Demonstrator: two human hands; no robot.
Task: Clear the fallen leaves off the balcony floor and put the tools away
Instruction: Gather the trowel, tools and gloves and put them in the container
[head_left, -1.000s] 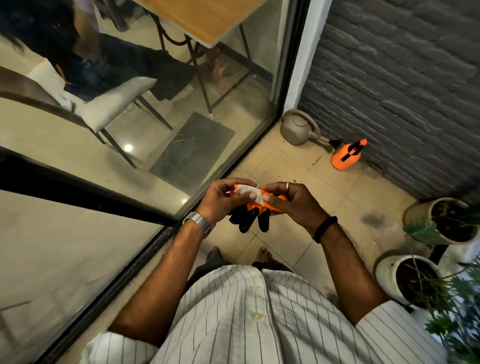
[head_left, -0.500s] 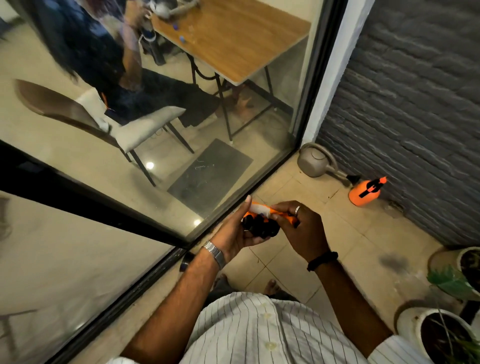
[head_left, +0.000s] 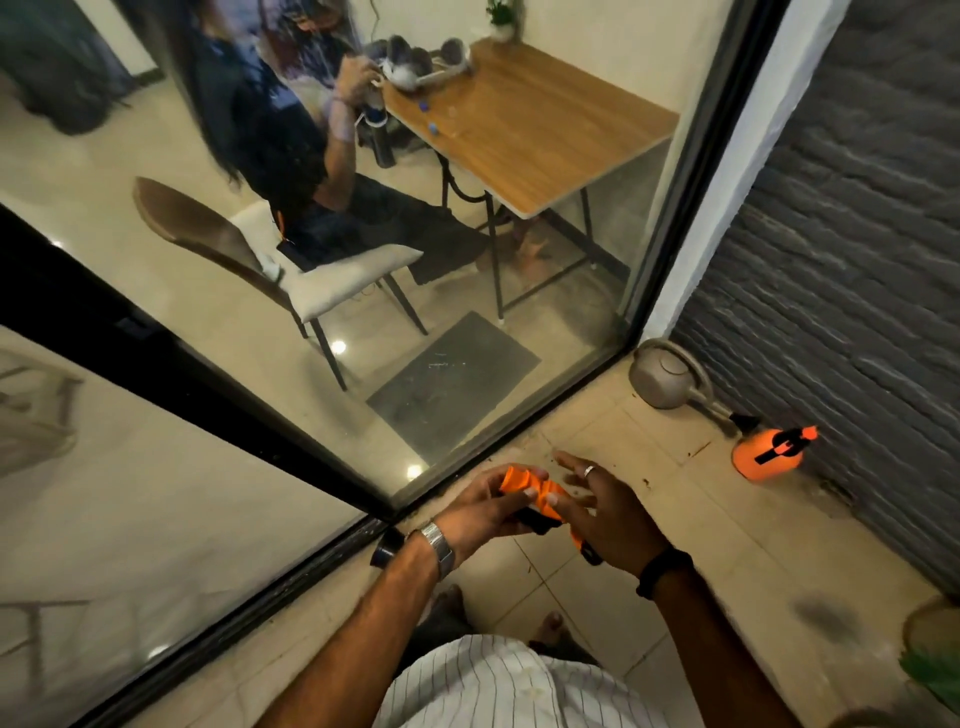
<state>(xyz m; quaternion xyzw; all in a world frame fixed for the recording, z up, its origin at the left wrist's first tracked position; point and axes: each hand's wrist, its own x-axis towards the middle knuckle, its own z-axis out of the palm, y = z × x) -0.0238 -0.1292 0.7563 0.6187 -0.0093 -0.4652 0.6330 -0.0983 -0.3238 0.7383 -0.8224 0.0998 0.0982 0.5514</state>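
The person stands barefoot on the tiled balcony floor, looking down at both hands held in front of the striped shirt. The left hand, with a metal watch at the wrist, curls its grip round a rolled bundle of orange and black gloves, thumb and fingers wrapped over the orange end. The right hand, wearing a ring and a dark wristband, lies just beside the bundle with its fingers spread and mostly straight; its palm side touches the gloves' lower edge, where a black tip pokes out near the heel of the hand. Whether its thumb presses the bundle cannot be told.

To the left runs a large glass door with a dark frame, its bottom track cutting diagonally past the left wrist. A small dark cap-like object sits on the floor just beside that track. Ahead, in the corner by the grey brick wall, a grey watering can stands near an orange spray bottle. A few brown leaf scraps lie on the tiles near them. At the right edge a plant pot shows in part, with a dark stain on the tiles beside it.

Behind the glass, another person sits on a chair at a wooden bench
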